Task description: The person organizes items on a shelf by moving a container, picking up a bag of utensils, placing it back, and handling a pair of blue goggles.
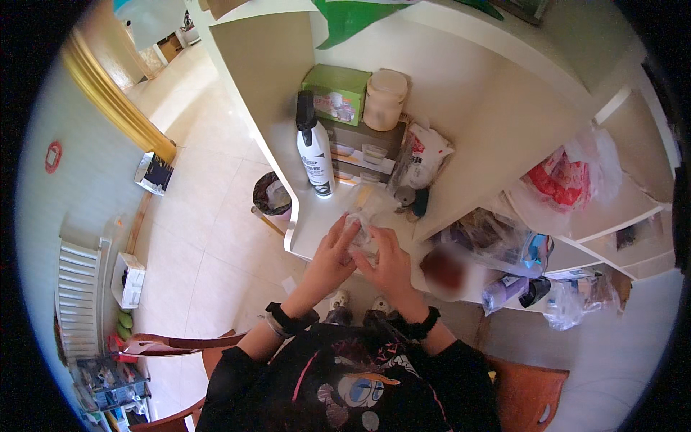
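Note:
Both hands meet over the near edge of a white shelf counter (306,223). My left hand (330,261) and my right hand (391,263) together grip a small clear plastic bag or wrapper (363,219) whose contents I cannot make out. Both wrists wear dark bands. Just behind the hands stands a white spray bottle with a black cap (314,147). A white printed pouch (423,160) leans to the right of it.
A green box (335,92) and a pale lidded jar (384,98) sit on stacked boxes at the back. Plastic bags (568,180) fill the shelves on the right. A black-lined bin (272,194) stands on the tiled floor. Wooden chairs (180,344) flank me.

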{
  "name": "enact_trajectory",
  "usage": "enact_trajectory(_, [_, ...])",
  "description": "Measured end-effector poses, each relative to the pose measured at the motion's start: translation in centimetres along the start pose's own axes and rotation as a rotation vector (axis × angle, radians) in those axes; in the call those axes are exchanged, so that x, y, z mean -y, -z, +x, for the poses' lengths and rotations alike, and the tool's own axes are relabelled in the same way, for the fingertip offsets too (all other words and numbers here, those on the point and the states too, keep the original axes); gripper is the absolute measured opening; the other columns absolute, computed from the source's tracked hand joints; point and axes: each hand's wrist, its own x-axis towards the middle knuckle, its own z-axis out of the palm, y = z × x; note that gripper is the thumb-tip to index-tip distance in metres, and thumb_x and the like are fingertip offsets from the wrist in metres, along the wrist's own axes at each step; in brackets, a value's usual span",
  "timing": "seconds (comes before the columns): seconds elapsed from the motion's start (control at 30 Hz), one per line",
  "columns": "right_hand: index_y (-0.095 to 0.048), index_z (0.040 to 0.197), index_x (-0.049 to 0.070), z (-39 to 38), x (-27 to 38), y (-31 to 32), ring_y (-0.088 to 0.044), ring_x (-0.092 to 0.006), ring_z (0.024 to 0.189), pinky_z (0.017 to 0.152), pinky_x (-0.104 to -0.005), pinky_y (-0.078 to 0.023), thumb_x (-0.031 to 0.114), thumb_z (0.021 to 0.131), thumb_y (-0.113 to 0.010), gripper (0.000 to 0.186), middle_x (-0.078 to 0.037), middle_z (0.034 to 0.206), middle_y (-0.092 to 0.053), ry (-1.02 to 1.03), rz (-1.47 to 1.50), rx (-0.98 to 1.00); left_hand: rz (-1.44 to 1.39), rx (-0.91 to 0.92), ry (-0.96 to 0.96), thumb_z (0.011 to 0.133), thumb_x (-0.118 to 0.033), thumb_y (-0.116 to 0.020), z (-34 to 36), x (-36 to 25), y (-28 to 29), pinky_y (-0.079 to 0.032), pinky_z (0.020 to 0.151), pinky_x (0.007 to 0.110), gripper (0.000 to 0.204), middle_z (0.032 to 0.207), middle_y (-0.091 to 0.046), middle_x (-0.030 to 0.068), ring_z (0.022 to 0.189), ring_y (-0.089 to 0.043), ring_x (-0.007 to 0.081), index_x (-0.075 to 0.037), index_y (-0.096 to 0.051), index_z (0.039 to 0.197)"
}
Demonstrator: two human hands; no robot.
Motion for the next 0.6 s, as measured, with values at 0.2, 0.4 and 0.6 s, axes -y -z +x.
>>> enact_trajectory(0.2, [-0.056,0.095,0.002,-0.2,-1.3,-0.3,-0.058,-0.0181,0.063,0.054,-0.0285,-0.047,0.015,0.084,-0.059,0.017,-0.011,0.085,-0.057,-0.414,0.373,0.017,0.031,0.103,0.021,0.067,0.002,-0.056,-0.4,-1.1,-0.3,-0.045,0.083,0.041,0.067,0.139,-0.025,0.0197,0.104,-0.049,0.0382,-0.015,-0.038,0.13])
enact_trajectory(0.4, [-0.058,0.091,0.0,-0.9,-2.9,1.3,-0.056,-0.0166,0.059,0.052,-0.0287,-0.044,0.005,0.084,-0.056,0.008,-0.009,0.079,-0.057,-0.328,0.43,-0.098,-0.116,-0.065,0.05,0.067,0.004,-0.055,-1.2,2.5,-1.4,-0.036,0.095,0.042,0.07,0.139,-0.016,0.0262,0.12,-0.034,0.0421,-0.015,-0.031,0.13])
enact_trajectory(0.6, [-0.059,0.092,0.001,-3.0,-5.7,0.7,-0.056,-0.0192,0.064,0.059,-0.0299,-0.045,0.006,0.084,-0.055,0.01,-0.009,0.092,-0.054,-0.232,0.309,0.186,-0.063,-0.016,0.019,0.065,0.01,-0.051,-0.1,1.1,-1.1,-0.031,0.101,0.04,0.071,0.139,-0.016,0.0261,0.127,-0.024,0.0431,-0.017,-0.039,0.13])
